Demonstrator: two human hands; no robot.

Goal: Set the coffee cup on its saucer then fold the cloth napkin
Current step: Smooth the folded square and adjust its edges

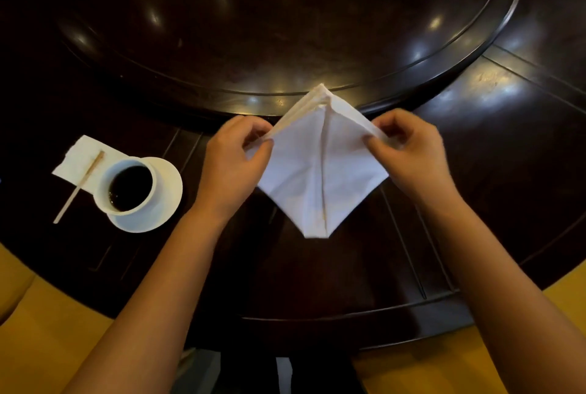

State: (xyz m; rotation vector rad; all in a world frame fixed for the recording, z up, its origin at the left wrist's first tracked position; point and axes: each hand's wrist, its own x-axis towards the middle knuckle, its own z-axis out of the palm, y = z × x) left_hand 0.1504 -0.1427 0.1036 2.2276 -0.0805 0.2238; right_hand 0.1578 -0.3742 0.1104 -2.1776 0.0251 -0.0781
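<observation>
napkin [320,168] (one, kite-folded) pinched by two hands' fingers [264,143]; one cup [128,186] on one saucer [168,184].

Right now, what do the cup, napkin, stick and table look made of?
Cup: glazed white ceramic, by its smooth, thick rim. Napkin: white woven cloth; it holds soft creases. Stick: pale wood, probably; thin, matte. Table: dark polished wood or veneer; glossy light reflections.

left hand [230,168]: bare, no rings | right hand [412,159]: bare | forearms: uncovered, no sleeves or watch visible
</observation>
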